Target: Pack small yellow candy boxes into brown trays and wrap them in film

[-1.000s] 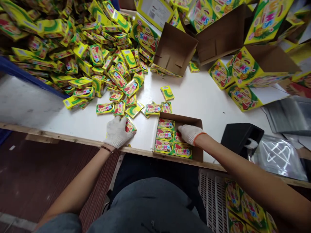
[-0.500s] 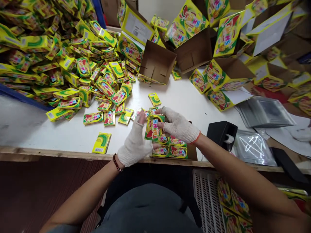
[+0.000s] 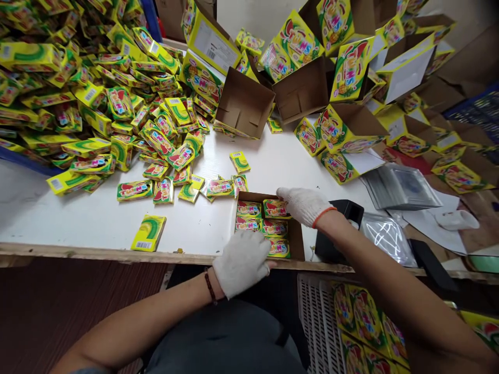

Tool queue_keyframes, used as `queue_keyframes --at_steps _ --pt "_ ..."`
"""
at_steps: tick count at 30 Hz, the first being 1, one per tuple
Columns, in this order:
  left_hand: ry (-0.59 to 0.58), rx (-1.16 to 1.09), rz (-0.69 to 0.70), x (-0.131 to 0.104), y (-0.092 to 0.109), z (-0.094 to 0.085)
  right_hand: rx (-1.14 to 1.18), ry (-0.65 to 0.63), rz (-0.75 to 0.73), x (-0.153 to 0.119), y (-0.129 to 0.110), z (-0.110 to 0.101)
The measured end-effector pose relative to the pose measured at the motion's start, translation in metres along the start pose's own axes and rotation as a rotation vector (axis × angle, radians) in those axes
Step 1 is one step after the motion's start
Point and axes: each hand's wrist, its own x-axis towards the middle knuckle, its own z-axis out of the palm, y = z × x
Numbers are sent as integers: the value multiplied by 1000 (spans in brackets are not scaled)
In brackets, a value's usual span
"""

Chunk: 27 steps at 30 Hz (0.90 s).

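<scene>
An open brown carton (image 3: 297,244) lies at the table's front edge, holding rows of small yellow-green candy boxes marked TWINS (image 3: 276,227). My right hand (image 3: 304,203), in a white glove with bare fingertips, closes on a candy box (image 3: 275,209) in the carton's far right part. Across the carton's near left corner lies my left hand (image 3: 242,262), gloved too, its fingers curled over the front edge and partly hidden. It covers some of the packed boxes. One loose candy box (image 3: 149,232) rests to the left of the carton.
A big heap of candy boxes (image 3: 97,111) fills the left and back left. Open empty cartons (image 3: 245,104) stand along the back and right. Right of my work are a black tape dispenser (image 3: 353,210), clear plastic sheets (image 3: 405,187) and a white crate (image 3: 317,311) below the table edge.
The candy box that was between my hands is now down in the carton under my right hand. My left hand has moved down and right onto the carton's front edge.
</scene>
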Motion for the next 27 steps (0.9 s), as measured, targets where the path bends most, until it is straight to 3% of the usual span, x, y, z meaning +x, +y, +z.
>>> queue_keyframes --at_steps 2,5,11,16,19,22,25,27 --pt "-119 53 29 -5 7 9 8 -21 39 11 1 11" --pt "-210 91 40 -10 3 17 25 27 55 16 -1 27" --pt "-201 92 56 -22 -16 15 182 88 40 14 -7 39" --pt "-254 62 21 -24 -16 6 -53 80 46 12 -25 38" --pt "-219 -13 -13 -5 -13 -5 -90 128 -74 8 -21 41" --pt "-53 -1 9 32 -12 -8 90 216 -143 3 -6 49" --pt "65 72 100 70 -18 4 352 439 -44 3 9 63" --pt "55 114 144 84 -25 18 506 506 33 6 13 74"
